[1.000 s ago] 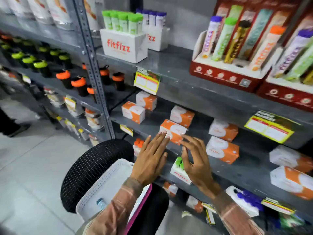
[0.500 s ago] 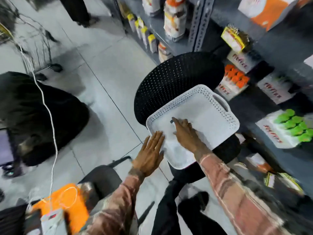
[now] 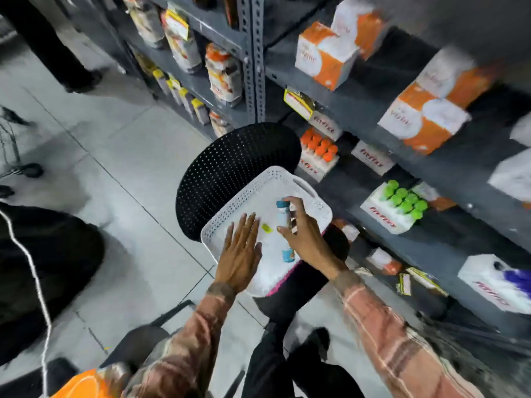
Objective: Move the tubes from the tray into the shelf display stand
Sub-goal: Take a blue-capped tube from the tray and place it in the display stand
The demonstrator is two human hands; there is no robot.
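Observation:
A white perforated tray (image 3: 273, 179) rests on a black mesh chair back (image 3: 230, 168). My right hand (image 3: 304, 234) grips a white tube with a blue cap (image 3: 283, 218) above the tray; a brown-striped tube shows beside my fingers, and I cannot tell whether I hold it. My left hand (image 3: 241, 251) lies flat, fingers spread, on the tray's near left part. A small yellow-green piece (image 3: 266, 228) lies in the tray between my hands. White display stands on the shelf hold orange-capped tubes (image 3: 319, 146) and green-capped tubes (image 3: 402, 199).
Grey metal shelving (image 3: 257, 53) runs along the right with orange-and-white boxes (image 3: 321, 58) and a stand with purple caps (image 3: 500, 282). A person's legs (image 3: 51, 47) stand at the top left. Grey tiled floor lies to the left, with a dark bag (image 3: 43, 268) on it.
My view swung down from the shelf to the tray. My hands left the shelf boxes; the right hand picked up the blue-capped tube, and the left hand moved onto the tray.

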